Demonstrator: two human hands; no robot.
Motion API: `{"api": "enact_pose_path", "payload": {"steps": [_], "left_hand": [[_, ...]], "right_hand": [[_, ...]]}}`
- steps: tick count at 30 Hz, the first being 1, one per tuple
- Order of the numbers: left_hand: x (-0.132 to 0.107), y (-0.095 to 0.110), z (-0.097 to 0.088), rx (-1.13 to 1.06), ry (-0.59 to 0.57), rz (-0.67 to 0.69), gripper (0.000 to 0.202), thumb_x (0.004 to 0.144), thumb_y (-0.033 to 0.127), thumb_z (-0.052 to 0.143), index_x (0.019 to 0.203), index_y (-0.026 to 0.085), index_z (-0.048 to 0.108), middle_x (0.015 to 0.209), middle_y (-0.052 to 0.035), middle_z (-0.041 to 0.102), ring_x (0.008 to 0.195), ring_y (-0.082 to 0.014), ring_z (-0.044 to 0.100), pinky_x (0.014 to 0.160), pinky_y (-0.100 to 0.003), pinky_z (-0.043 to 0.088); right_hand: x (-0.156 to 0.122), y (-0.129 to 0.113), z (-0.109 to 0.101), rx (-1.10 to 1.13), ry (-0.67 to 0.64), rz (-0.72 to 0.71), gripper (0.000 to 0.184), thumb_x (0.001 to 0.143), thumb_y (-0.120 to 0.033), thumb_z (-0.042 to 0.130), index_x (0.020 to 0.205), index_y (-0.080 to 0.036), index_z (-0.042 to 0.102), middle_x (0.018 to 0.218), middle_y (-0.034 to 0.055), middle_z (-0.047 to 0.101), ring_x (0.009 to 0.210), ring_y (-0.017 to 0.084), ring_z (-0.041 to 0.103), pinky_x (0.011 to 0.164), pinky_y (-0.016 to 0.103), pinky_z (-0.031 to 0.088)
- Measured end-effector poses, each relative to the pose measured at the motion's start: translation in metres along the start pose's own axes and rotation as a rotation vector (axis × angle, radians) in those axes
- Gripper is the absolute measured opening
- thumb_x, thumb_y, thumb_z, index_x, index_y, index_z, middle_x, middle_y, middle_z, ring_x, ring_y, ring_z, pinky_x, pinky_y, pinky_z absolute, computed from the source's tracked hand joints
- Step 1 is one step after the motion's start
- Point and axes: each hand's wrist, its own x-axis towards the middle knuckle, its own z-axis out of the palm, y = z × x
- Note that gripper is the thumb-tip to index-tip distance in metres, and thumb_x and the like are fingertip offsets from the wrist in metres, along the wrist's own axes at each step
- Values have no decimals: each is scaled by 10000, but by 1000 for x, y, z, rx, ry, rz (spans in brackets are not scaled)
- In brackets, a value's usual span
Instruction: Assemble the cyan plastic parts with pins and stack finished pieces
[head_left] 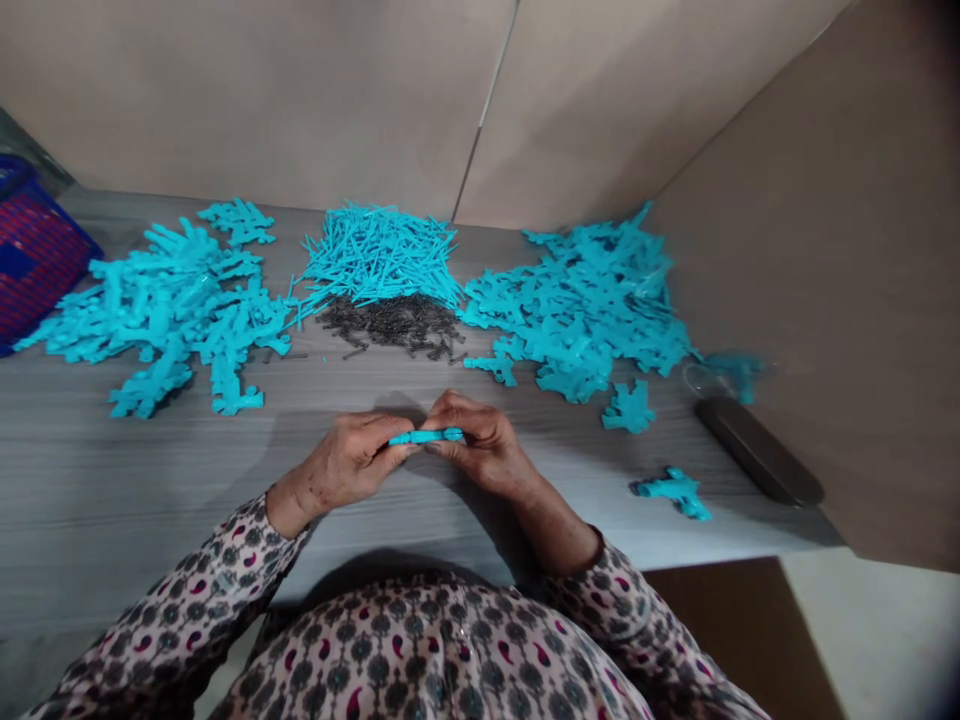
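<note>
Clamped between left hand (346, 455) and right hand (484, 447), a blue plastic piece (426, 436) sits edge-up over the counter (180, 465) — pinched at both ends, probably for steadiness — with sticks (382, 250) heaped ahead, likely for easy reach.

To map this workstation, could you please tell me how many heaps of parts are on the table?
4: turquoise molded pieces at left, turquoise sticks at centre back, small dark pins directly before them, and more turquoise molded pieces at right.
</note>
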Motion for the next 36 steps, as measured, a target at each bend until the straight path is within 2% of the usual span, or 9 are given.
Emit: {"api": "enact_pose_path", "payload": {"steps": [5, 12, 15, 19, 27, 32, 36], "left_hand": [[-1, -3, 1, 26, 0, 42, 223, 982, 302, 489, 895, 162, 638, 710, -18, 639, 604, -111, 554, 584, -224, 423], [0, -3, -5, 120, -53, 51, 257, 999, 375, 449, 1020, 174, 607, 816, -46, 656, 680, -136, 593, 642, -246, 457], [1, -1, -2, 176, -64, 64, 278, 1015, 367, 399, 921, 176, 578, 758, -30, 621, 648, -132, 563, 610, -244, 428], [2, 0, 4, 124, -47, 48, 350, 1022, 374, 364, 743, 195, 474, 623, 20, 512, 528, -109, 461, 514, -237, 337], [2, 10, 8, 14, -18, -95, 376, 998, 370, 365, 663, 205, 404, 546, 50, 398, 472, -95, 341, 482, -240, 269], [6, 3, 10, -203, -48, -239, 392, 966, 407, 404, 644, 184, 426, 568, 57, 355, 522, -87, 346, 499, -213, 277], [7, -4, 11, -321, -58, -303, 414, 929, 457, 464, 632, 169, 466, 563, 59, 347, 532, -84, 343, 501, -206, 274]], "right_hand": [[0, -1, -1, 9, -5, -26, 233, 874, -430, 680, 906, -214, 764, 777, 55, 656, 750, 182, 582, 725, 342, 479], [0, 1, -4, 60, 0, 48, 288, 849, -477, 695, 893, -200, 760, 779, 48, 646, 719, 164, 570, 687, 313, 468], [0, 3, -4, 121, -11, 91, 273, 834, -464, 715, 873, -198, 761, 763, 36, 635, 708, 155, 562, 677, 298, 463], [0, 4, -1, 202, -22, 127, 246, 818, -444, 734, 858, -202, 763, 756, 20, 617, 688, 140, 553, 665, 286, 461], [-2, 8, 5, 377, -45, 219, 221, 784, -407, 770, 819, -190, 748, 756, 14, 603, 678, 132, 546, 644, 271, 448], [-3, 18, 8, 431, 49, 261, 207, 755, -380, 797, 813, -188, 749, 740, 1, 598, 669, 120, 528, 630, 251, 416], [-3, 16, 11, 472, 98, 271, 204, 737, -370, 807, 805, -185, 755, 710, -11, 573, 640, 105, 498, 605, 233, 387]]}}
